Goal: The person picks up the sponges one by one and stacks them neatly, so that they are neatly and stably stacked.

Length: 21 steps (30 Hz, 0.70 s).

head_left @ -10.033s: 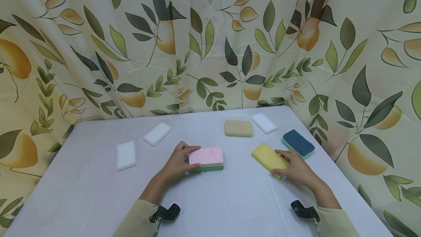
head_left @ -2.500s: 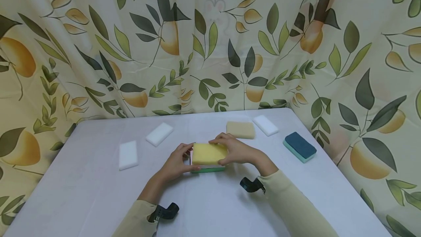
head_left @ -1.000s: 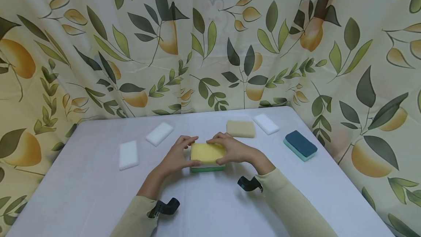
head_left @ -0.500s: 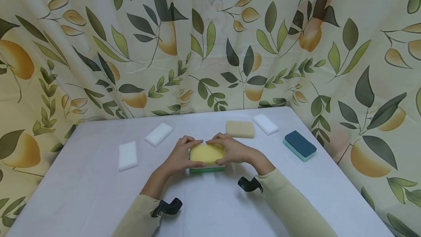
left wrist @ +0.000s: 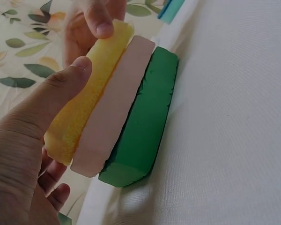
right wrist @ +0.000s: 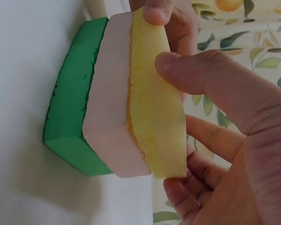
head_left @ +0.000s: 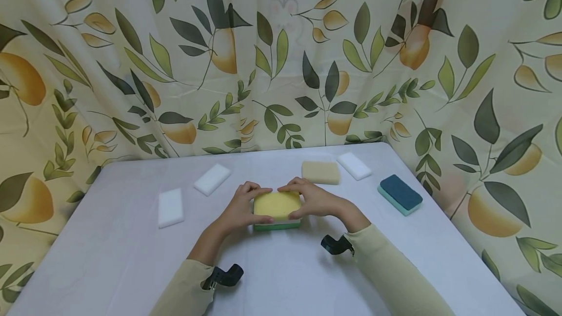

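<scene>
- your left hand (head_left: 240,208) and right hand (head_left: 317,200) have fingers clamped on the yellow sponge (head_left: 276,205), front and back.
- it tops the pink sponge (left wrist: 113,108) and green sponge (left wrist: 145,117); ease your edges flush without squashing, short of the beige sponge (head_left: 320,172) beyond.

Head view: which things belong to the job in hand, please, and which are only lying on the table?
Apparently in the job:
yellow sponge, between left hand and right hand
pink layer and green layer, stacked beneath it

Apparently just lying about:
leftmost white pad
white pad beside it
beige pad
rightmost white pad
blue-and-teal sponge
</scene>
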Tool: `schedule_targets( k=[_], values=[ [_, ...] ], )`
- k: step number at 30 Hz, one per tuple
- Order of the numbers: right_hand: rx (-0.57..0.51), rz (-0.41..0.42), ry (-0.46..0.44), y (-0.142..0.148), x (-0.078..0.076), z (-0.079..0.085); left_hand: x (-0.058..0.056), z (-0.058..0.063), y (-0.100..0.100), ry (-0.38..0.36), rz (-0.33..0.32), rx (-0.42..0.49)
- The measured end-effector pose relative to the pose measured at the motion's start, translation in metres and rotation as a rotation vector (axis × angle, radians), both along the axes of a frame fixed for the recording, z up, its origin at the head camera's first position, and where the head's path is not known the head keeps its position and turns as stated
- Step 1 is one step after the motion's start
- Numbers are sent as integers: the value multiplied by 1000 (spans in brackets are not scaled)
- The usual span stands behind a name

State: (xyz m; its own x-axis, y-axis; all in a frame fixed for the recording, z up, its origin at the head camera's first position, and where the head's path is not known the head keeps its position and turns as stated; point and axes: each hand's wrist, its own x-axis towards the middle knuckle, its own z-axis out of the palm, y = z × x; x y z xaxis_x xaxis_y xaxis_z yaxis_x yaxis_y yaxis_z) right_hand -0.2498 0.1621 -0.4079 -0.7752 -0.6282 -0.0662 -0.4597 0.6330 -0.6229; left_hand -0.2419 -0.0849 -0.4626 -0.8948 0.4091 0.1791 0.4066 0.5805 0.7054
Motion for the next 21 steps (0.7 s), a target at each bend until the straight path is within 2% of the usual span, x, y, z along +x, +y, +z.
schedule_targets(
  k=[5,9,12,21],
  values=[
    [-17,10,-9,4,-3,1,-1,0,0,-14,4,-7],
    [-45,-14,-37,11,-7,1,-1,-1,1,-17,2,2],
    [-58,-45,-23,19,-12,1,-1,-1,1,-24,6,5],
    [-92,-174,74,52,-47,1,-2,-4,1,-33,17,10]
  ],
)
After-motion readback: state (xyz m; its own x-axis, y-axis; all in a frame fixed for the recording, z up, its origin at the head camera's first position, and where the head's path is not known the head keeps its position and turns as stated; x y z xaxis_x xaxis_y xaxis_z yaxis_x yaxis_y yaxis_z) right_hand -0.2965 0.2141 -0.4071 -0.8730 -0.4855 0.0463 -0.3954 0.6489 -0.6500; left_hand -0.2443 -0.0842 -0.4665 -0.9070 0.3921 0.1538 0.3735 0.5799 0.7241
